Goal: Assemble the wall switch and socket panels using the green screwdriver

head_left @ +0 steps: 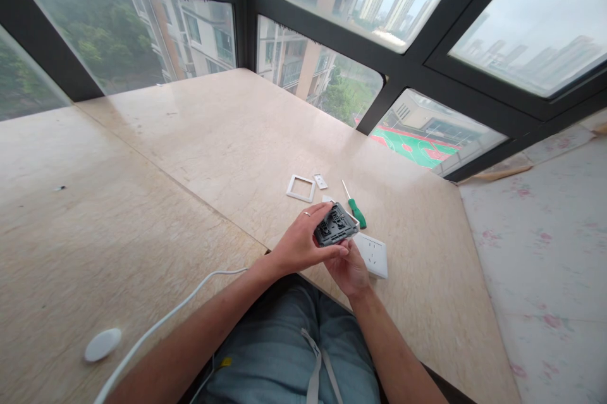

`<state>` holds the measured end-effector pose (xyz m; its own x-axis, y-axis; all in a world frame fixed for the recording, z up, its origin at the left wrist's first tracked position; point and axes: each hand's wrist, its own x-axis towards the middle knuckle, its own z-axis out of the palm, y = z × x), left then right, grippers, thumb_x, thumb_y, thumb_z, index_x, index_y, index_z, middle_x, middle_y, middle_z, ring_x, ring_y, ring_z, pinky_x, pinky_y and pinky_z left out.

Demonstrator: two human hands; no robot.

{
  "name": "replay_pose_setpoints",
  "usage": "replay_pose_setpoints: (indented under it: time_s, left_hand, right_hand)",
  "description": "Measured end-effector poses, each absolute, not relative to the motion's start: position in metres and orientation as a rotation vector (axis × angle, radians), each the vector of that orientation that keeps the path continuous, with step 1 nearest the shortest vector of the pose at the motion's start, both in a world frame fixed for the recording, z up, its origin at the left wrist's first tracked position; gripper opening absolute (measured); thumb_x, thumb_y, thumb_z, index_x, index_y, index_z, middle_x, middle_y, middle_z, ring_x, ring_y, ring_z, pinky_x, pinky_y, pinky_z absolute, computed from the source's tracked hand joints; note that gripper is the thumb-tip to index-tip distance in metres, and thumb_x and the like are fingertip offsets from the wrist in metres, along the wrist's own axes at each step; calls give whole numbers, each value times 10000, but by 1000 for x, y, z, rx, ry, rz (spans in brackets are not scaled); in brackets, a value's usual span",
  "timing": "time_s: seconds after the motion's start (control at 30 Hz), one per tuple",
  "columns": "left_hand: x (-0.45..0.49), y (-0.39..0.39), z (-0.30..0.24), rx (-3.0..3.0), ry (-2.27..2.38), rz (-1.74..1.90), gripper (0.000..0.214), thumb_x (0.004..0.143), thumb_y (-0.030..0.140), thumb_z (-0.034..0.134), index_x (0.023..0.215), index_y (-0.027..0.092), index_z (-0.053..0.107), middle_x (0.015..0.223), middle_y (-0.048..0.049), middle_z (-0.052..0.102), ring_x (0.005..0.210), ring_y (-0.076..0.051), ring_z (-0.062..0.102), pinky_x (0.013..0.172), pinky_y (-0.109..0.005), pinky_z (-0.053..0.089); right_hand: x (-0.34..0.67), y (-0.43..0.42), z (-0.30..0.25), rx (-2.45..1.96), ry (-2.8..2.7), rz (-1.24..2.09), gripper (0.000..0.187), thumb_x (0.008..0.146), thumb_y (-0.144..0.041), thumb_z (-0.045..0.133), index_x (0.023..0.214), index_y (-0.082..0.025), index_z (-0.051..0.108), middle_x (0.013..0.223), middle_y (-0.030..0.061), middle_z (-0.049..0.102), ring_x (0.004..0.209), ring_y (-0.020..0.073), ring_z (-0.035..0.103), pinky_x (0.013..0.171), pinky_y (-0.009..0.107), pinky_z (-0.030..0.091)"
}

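Just above the white socket plate [374,257], held up in both hands: a grey socket module [336,225], back side up. Clasped along its near edge by the left hand [303,243], cupped from beneath by the right hand [349,270]. Likely light, rigid plastic; best pinched by the side edges. Beyond the plate, green screwdriver [355,209] and white frame [300,188].

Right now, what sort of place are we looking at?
Probably a bay-window ledge in a high-rise flat: a broad stone sill, dark-framed windows, and tower blocks and a sports court far below.
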<state>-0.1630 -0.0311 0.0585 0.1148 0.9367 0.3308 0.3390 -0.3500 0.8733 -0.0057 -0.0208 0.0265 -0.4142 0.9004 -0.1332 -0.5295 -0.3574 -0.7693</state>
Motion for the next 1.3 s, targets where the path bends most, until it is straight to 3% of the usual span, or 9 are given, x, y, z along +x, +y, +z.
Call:
replay_pose_setpoints:
  time_s: [0.1, 0.27, 0.37, 0.47, 0.63, 0.77, 0.93, 1.1, 1.3]
  left_hand:
    - [-166, -29, 57, 1804, 1289, 1228, 909, 674, 434, 845, 1434, 186, 412, 1466, -168, 474, 1393, -337, 412, 1160, -513, 350]
    - [-174, -26, 58, 1855, 1357, 1208, 815, 680, 313, 817, 1383, 190, 425, 1363, -145, 555, 1264, -320, 534, 1085, -480, 430]
    - [-178, -24, 56, 1945, 1419, 1163, 765, 702, 244, 755, 1384, 185, 412, 1357, -146, 557, 1268, -322, 530, 1086, -482, 420]
    - [-181, -22, 50, 2041, 1473, 1047, 857, 682, 225, 743, 1437, 172, 342, 1396, -169, 529, 1308, -344, 492, 1099, -506, 398]
    - [-182, -22, 40, 2089, 1537, 845, 961, 639, 173, 720, 1488, 156, 269, 1385, -186, 546, 1323, -365, 471, 1092, -512, 394]
    - [-178, -23, 36, 2044, 1550, 774, 967, 619, 168, 701, 1489, 141, 278, 1376, -190, 557, 1332, -383, 451, 1078, -505, 406]
    - [-174, -23, 28, 1994, 1499, 781, 968, 631, 177, 698, 1498, 161, 268, 1395, -180, 544, 1335, -384, 441, 1094, -528, 382]
    - [-175, -21, 25, 1929, 1448, 751, 983, 636, 167, 707, 1508, 138, 252, 1454, -209, 474, 1365, -373, 414, 1129, -528, 346]
    - [-180, -20, 19, 1846, 1410, 829, 1034, 652, 221, 794, 1515, 154, 228, 1542, -226, 335, 1452, -368, 303, 1174, -552, 284]
  right_hand:
    - [-7, -21, 27, -725, -768, 1924, 360, 675, -379, 868, 985, -302, 702, 1093, -12, 751, 1031, 218, 693, 1022, 454, 522]
    - [-1, -20, 38, -849, -833, 1931, 341, 747, -284, 824, 1058, -297, 686, 1079, -31, 730, 897, 127, 689, 860, 294, 580]
    - [9, -14, 50, -934, -919, 1883, 380, 797, -359, 777, 1147, -284, 650, 1167, 5, 695, 1023, 155, 665, 926, 337, 559]
    - [25, 2, 58, -1064, -1051, 1652, 446, 784, -415, 770, 1179, -282, 612, 1291, 42, 638, 1162, 207, 617, 989, 404, 523]
    - [50, 45, 50, -1423, -1594, 1011, 479, 820, -498, 638, 1194, -202, 587, 1221, 123, 644, 1059, 243, 631, 864, 397, 541]
    - [61, 71, 39, -1762, -2001, 572, 435, 847, -427, 564, 1180, -151, 612, 1199, 152, 629, 1059, 258, 615, 942, 406, 480]
    - [61, 88, 34, -1980, -2049, 403, 404, 782, -400, 666, 1090, -139, 658, 1109, 192, 626, 1120, 339, 565, 926, 429, 437]
    - [61, 94, 34, -2034, -2061, 399, 168, 784, -330, 656, 835, -173, 688, 938, 131, 680, 953, 282, 636, 799, 357, 465]
    - [69, 80, 49, -1819, -1904, 402, 347, 885, -453, 560, 1039, -167, 683, 1007, 100, 706, 957, 242, 665, 829, 367, 526]
